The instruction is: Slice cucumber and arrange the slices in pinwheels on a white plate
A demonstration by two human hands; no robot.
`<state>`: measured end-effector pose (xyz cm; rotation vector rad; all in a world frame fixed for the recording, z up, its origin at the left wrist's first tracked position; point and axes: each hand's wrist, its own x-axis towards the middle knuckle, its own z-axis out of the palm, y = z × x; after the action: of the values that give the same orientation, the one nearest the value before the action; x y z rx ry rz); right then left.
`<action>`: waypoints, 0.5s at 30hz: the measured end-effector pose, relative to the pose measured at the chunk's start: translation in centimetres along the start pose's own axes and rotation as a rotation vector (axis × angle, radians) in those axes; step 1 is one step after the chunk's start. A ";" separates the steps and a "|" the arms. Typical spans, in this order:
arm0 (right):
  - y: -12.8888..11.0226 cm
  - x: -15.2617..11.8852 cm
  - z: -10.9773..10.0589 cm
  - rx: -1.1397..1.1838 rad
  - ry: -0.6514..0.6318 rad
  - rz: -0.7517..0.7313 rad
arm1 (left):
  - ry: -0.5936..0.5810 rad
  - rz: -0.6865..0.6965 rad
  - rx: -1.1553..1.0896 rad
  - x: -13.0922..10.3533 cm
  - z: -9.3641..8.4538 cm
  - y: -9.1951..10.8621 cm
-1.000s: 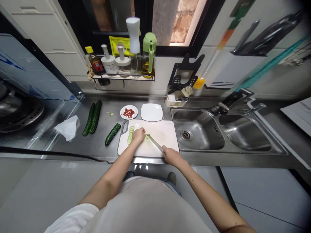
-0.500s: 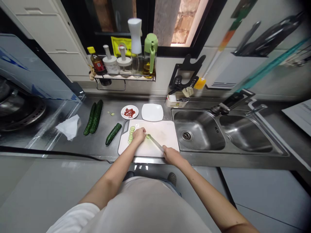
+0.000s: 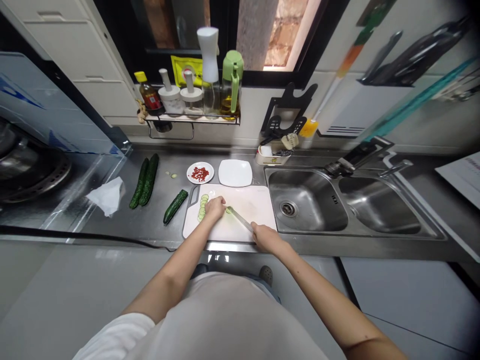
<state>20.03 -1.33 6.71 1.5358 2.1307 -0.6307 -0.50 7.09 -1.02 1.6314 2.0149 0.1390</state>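
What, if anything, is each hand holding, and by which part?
The right hand holds the knife by its near end; whether the left hand grips anything cannot be told.

Left arm (image 3: 176, 272) on a slant here, rising from a white sleeve (image 3: 120, 332) at the lower left, bare all the way, aimed at the middle of the frame. Left hand (image 3: 215, 208) sits just left of centre, back turned up, fingers (image 3: 221, 201) bunched together and pointing right. Over to the right arm (image 3: 318, 295), one long diagonal from the lower right, bare too, only gently bent, wrist (image 3: 284, 251) nearly in line behind the hand. Right hand (image 3: 265, 238) is right of centre, a touch lower than the left, curled in a closed grip. Hands well apart, both angled inward, torso (image 3: 225, 322) filling the bottom centre!
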 end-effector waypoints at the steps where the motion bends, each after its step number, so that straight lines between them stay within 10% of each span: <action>1: 0.0 0.0 -0.1 -0.003 -0.001 -0.002 | 0.001 -0.002 0.000 0.0 0.0 0.0; 15: 0.3 0.4 -1.2 -0.109 0.001 -0.023 | -0.011 0.009 0.002 -0.3 -0.3 0.1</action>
<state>20.14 -0.27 7.39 1.4559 2.1496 -0.5127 -0.48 6.96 -0.64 1.6394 2.0005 0.1310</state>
